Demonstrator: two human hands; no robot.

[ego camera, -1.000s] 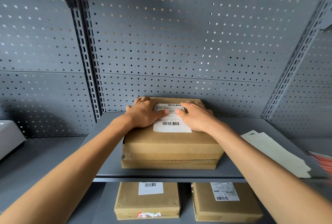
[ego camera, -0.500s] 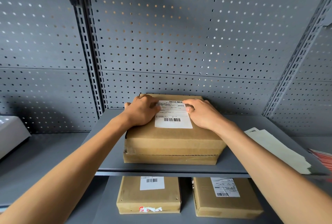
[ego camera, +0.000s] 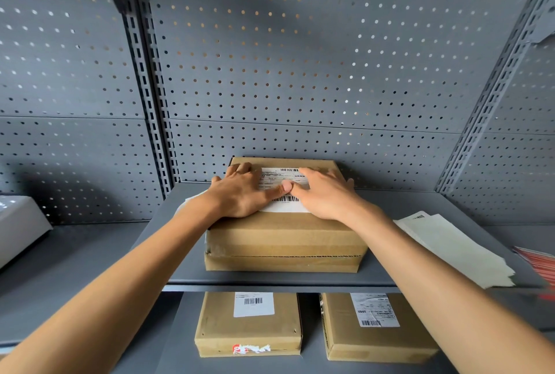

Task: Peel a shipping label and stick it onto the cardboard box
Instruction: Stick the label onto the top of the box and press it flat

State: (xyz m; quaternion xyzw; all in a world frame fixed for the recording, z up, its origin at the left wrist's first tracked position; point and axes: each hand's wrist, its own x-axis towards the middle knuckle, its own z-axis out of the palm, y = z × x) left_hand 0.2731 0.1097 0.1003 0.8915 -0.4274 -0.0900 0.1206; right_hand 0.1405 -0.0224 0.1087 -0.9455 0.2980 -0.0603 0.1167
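A brown cardboard box [ego camera: 285, 238] sits on the grey shelf [ego camera: 390, 271], against the pegboard. A white shipping label [ego camera: 283, 177] with barcodes lies flat on the box's top. My left hand [ego camera: 240, 193] rests palm down on the label's left side, and my right hand [ego camera: 322, 195] lies flat on its right side. The two thumbs meet over the middle of the label. Both hands cover much of the label; neither holds anything.
Pale backing sheets [ego camera: 450, 247] lie on the shelf to the right, with a red-striped item [ego camera: 537, 262] at the edge. Two labelled boxes [ego camera: 249, 322] [ego camera: 375, 325] sit on the lower shelf. A white device [ego camera: 18, 223] stands at the left. Grey pegboard [ego camera: 300, 73] rises behind.
Both hands have slid inward over the label from its sides, so the thumbs now meet at its middle. The box has not moved.
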